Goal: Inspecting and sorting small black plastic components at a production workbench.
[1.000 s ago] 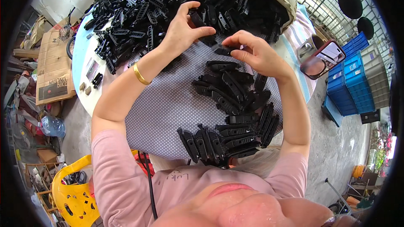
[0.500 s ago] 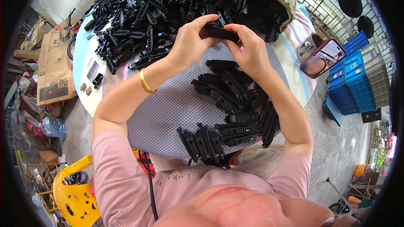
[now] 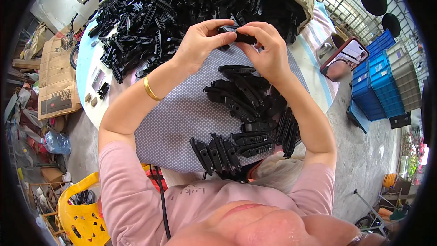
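Black plastic part (image 3: 236, 34) sits pinched between both our hands, lifted just above the far edge of the dotted cloth (image 3: 182, 118), right where we can see it. Our left hand (image 3: 200, 41) grips its left end with thumb and fingers curled over; our right hand (image 3: 266, 48) clamps the other end, fingertips pressing on top, so it looks as if we are squeezing two pieces together, though the joint itself is hidden by our fingers. Beyond our hands lies the big loose heap of black parts (image 3: 182, 4), close enough to pick from. Nearer us on the cloth, finished-looking pieces lie in a tidier stack (image 3: 246, 95), with a neat row (image 3: 218, 152) at the near edge, kept apart from the heap. A phone (image 3: 343, 57) rests at the right of the table (image 3: 84, 68), and a gold bangle (image 3: 151, 90) rides our left wrist
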{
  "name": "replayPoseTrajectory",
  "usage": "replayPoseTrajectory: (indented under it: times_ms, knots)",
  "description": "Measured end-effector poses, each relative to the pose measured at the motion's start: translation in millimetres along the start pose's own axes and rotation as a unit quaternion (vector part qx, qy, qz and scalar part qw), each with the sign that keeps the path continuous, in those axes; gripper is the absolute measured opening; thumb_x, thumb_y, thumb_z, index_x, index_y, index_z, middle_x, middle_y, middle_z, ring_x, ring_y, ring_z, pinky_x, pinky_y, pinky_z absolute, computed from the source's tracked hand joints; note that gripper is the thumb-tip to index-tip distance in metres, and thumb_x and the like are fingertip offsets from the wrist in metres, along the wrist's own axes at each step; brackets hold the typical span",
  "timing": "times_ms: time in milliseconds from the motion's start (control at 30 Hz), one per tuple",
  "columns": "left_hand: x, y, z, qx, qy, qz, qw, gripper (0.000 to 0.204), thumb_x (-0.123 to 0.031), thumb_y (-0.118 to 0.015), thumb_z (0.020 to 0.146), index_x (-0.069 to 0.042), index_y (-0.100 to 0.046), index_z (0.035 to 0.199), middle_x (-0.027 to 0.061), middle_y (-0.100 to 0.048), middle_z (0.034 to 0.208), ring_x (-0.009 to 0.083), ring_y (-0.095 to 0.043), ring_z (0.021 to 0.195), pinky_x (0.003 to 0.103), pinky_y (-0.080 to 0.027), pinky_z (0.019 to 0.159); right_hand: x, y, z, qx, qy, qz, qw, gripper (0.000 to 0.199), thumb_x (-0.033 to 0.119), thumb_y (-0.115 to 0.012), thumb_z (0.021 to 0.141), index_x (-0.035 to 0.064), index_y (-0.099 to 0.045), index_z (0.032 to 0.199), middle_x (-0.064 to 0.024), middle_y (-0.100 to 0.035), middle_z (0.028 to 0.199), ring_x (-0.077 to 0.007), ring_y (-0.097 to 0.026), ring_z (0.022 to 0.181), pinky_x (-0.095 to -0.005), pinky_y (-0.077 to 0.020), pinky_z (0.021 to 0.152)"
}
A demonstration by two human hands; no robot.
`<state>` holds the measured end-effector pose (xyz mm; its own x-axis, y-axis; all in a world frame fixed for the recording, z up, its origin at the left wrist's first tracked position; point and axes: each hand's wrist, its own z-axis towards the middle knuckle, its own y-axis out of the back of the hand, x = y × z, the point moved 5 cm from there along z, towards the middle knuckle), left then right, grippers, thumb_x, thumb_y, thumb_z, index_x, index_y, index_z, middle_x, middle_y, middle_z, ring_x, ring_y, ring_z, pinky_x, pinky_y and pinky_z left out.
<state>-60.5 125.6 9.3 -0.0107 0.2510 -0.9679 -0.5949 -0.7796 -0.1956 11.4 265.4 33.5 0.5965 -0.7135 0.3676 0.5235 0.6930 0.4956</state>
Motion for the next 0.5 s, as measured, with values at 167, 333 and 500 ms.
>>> replayPoseTrajectory:
  times_ms: [167, 333, 500]
  knots:
    - [-1.2, 2.7, 0.6, -0.003, -0.025, 0.054, 0.998, 0.034, -0.007, -0.069, 0.079, 0.0, -0.061, 0.111, 0.0064, -0.066, 0.087, 0.0089, -0.06, 0.078, 0.02, -0.049, 0.072, -2.7, -2.5, -1.8, 0.01, -0.04, 0.055, 0.998, 0.029, 0.004, -0.073, 0.071, 0.0045, -0.065, 0.098, -0.008, -0.062, 0.099, -0.0169, -0.061, 0.078, -0.0245, -0.0481, 0.058]
    - [-12.0, -0.5, -2.4, 0.006, -0.059, 0.167, 0.984, 0.034, -0.007, -0.069, 0.079, 0.0, -0.061, 0.111, 0.0063, -0.066, 0.086, 0.0078, -0.06, 0.078, 0.019, -0.049, 0.071, -3.7, -0.5, -2.1, 0.015, -0.055, 0.075, 0.996, 0.035, 0.006, -0.075, 0.069, 0.004, -0.064, 0.102, -0.0093, -0.06, 0.102, -0.0179, -0.061, 0.081, -0.026, -0.0496, 0.064]
    - [-21.5, -4.0, -1.2, 0.031, -0.094, 0.214, 0.972, 0.032, -0.004, -0.066, 0.08, -0.003, -0.061, 0.112, 0.0031, -0.065, 0.09, 0.006, -0.059, 0.079, 0.019, -0.048, 0.075, -21.3, 4.0, 1.0, 0.028, -0.038, -0.002, 0.999, 0.05, 0.017, -0.078, 0.069, 0.0033, -0.058, 0.112, -0.0097, -0.059, 0.108, -0.0196, -0.06, 0.086, -0.0294, -0.048, 0.077]
